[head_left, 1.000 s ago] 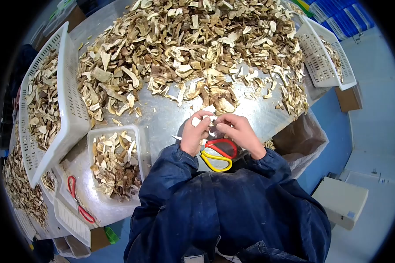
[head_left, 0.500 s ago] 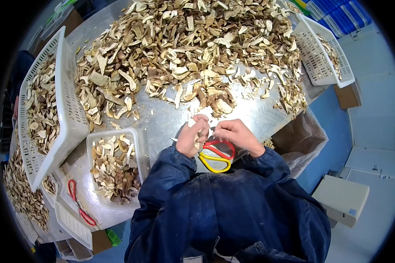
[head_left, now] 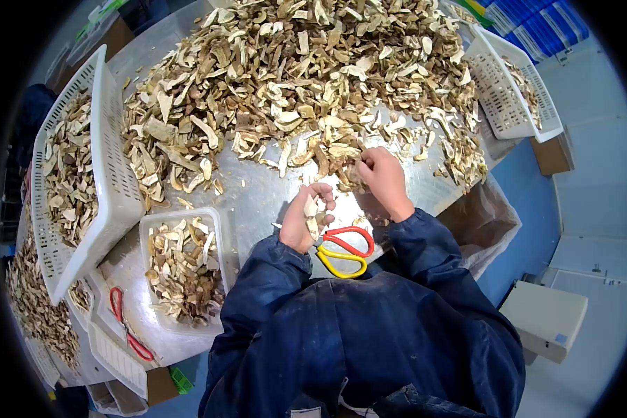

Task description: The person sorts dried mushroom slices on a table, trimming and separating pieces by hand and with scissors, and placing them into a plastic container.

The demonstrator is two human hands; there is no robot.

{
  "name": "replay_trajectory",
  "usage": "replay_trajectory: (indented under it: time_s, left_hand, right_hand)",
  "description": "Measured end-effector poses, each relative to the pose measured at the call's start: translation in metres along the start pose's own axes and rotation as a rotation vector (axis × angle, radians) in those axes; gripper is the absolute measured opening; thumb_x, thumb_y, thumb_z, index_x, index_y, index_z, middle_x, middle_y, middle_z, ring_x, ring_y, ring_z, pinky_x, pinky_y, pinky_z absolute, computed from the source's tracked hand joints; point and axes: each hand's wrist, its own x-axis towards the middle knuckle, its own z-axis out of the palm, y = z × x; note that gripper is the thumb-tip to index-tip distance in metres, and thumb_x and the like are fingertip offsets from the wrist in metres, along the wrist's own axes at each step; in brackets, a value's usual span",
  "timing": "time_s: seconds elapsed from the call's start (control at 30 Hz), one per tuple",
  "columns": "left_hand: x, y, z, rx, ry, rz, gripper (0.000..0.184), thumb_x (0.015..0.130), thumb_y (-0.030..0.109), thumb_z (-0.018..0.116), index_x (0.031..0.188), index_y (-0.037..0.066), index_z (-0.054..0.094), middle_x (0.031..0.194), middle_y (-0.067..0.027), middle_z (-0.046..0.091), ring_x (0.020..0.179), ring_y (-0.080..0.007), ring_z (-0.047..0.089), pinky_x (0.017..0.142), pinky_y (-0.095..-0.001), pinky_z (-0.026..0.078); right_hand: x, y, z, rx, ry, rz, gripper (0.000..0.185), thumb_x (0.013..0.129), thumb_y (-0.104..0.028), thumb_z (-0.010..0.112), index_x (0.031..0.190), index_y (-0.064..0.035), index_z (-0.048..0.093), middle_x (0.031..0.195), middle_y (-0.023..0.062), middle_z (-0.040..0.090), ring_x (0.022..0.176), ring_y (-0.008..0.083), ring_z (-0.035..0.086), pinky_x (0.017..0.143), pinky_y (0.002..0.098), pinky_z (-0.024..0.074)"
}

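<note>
My left hand (head_left: 305, 221) is closed around pale dried mushroom slices (head_left: 312, 217), palm turned partly up. Scissors with one red and one yellow handle (head_left: 341, 261) lie at this hand, their blades mostly hidden by it; I cannot tell whether it grips them. My right hand (head_left: 385, 182) is at the near edge of a large mushroom pile (head_left: 313, 76), thumb and fingers pinched together. Whatever is between those fingertips is hidden. Loose slices (head_left: 341, 151) lie just left of that hand.
A clear plastic tub (head_left: 224, 268) of slices stands to the left, beside red-handled scissors (head_left: 127, 327). White perforated baskets hold slices at left (head_left: 111, 188) and right (head_left: 491, 83). A lined bin (head_left: 491, 223) sits below the table's right edge.
My right hand has moved away from the left hand, up and right to the pile's edge. My left hand has opened slightly, showing more of its slices; the red-and-yellow scissors barely shifted.
</note>
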Motion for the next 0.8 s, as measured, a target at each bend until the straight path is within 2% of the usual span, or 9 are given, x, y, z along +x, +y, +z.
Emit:
replay_trajectory:
  time_s: [0.07, 0.17, 0.2, 0.33, 0.43, 0.57, 0.6, 0.7, 0.8]
  left_hand:
    - [0.001, 0.001, -0.001, -0.063, -0.035, -0.004, 0.041, 0.097, 0.041, 0.036, 0.108, 0.006, 0.052, 0.09, -0.0022, 0.051, 0.079, -0.0129, 0.051, 0.061, -0.0227, 0.046]
    - [0.0, 0.0, 0.001, -0.033, -0.004, -0.008, 0.04, 0.097, 0.04, 0.037, 0.109, 0.005, 0.052, 0.089, -0.0018, 0.051, 0.079, -0.0127, 0.05, 0.059, -0.022, 0.045]
    - [0.0, 0.001, 0.003, 0.001, 0.019, -0.007, 0.038, 0.097, 0.038, 0.039, 0.11, 0.005, 0.052, 0.089, -0.0016, 0.051, 0.079, -0.0124, 0.05, 0.058, -0.0216, 0.045]
    - [-0.002, 0.004, 0.012, 0.093, 0.021, -0.037, 0.031, 0.094, 0.028, 0.047, 0.114, 0.005, 0.052, 0.089, -0.0007, 0.051, 0.076, -0.009, 0.048, 0.054, -0.019, 0.039]
    - [-0.003, 0.003, 0.008, 0.07, -0.081, -0.012, 0.034, 0.091, 0.021, 0.051, 0.121, 0.004, 0.05, 0.09, 0.0017, 0.052, 0.078, -0.0062, 0.048, 0.056, -0.0172, 0.039]
    - [-0.001, -0.002, 0.004, 0.155, -0.08, -0.05, 0.025, 0.09, 0.015, 0.055, 0.113, 0.005, 0.052, 0.088, 0.0011, 0.051, 0.075, -0.005, 0.045, 0.052, -0.0157, 0.034]
    - [0.0, -0.004, -0.001, 0.151, -0.058, -0.062, 0.022, 0.09, 0.014, 0.055, 0.11, 0.005, 0.052, 0.087, 0.0011, 0.05, 0.075, -0.005, 0.045, 0.051, -0.0155, 0.034]
    - [0.001, -0.004, -0.005, 0.053, -0.059, -0.053, 0.013, 0.091, 0.013, 0.055, 0.101, 0.006, 0.052, 0.084, 0.0013, 0.048, 0.073, -0.0053, 0.044, 0.049, -0.0157, 0.033]
    - [0.001, -0.004, -0.002, -0.035, -0.074, -0.035, 0.009, 0.091, 0.012, 0.053, 0.098, 0.007, 0.051, 0.083, 0.001, 0.046, 0.07, -0.0059, 0.043, 0.048, -0.0161, 0.033]
  right_hand:
    - [0.0, 0.012, 0.004, 0.412, -0.088, 0.132, 0.021, 0.083, -0.019, 0.061, 0.092, 0.0002, 0.061, 0.058, -0.0005, 0.047, 0.055, 0.0127, 0.05, 0.05, 0.0264, 0.0395]
    - [-0.002, 0.0, -0.024, 1.102, -0.462, 0.546, 0.019, 0.088, -0.018, 0.056, 0.09, 0.0003, 0.061, 0.061, -0.0033, 0.047, 0.055, 0.0077, 0.045, 0.044, 0.0228, 0.0319]
    - [-0.006, 0.0, -0.025, 1.205, -0.496, 0.549, 0.019, 0.091, -0.018, 0.052, 0.092, -0.0015, 0.06, 0.062, -0.0024, 0.047, 0.051, 0.006, 0.038, 0.042, 0.02, 0.0261]
    - [-0.017, 0.004, -0.018, 1.595, -0.655, 0.647, 0.022, 0.092, -0.02, 0.051, 0.097, 0.0007, 0.058, 0.067, -0.0016, 0.048, 0.047, 0.0065, 0.032, 0.041, 0.0189, 0.0255]
    - [-0.021, -0.006, -0.018, 1.602, -0.755, 0.621, 0.021, 0.09, -0.019, 0.054, 0.094, 0.0003, 0.061, 0.059, -0.0009, 0.047, 0.044, 0.0054, 0.032, 0.039, 0.0203, 0.0224]
    - [-0.03, -0.041, -0.021, 0.966, -0.641, 0.392, 0.022, 0.089, -0.019, 0.056, 0.079, -0.0021, 0.065, 0.054, -0.0033, 0.049, 0.044, 0.0033, 0.037, 0.041, 0.0193, 0.0267]
    - [-0.027, -0.039, -0.022, 0.838, -0.564, 0.375, 0.021, 0.085, -0.02, 0.06, 0.075, -0.0017, 0.064, 0.056, -0.0002, 0.052, 0.047, 0.0059, 0.043, 0.045, 0.0212, 0.0335]
    - [-0.01, -0.016, -0.016, 0.353, -0.052, 0.151, 0.019, 0.084, -0.017, 0.062, 0.083, 0.0016, 0.064, 0.058, 0.0016, 0.055, 0.052, 0.0109, 0.05, 0.049, 0.0243, 0.0388]
    - [0.007, 0.002, -0.014, -0.013, 0.129, 0.053, 0.021, 0.08, -0.02, 0.062, 0.084, 0.0007, 0.064, 0.065, 0.0109, 0.061, 0.061, 0.0228, 0.058, 0.058, 0.0326, 0.0451]
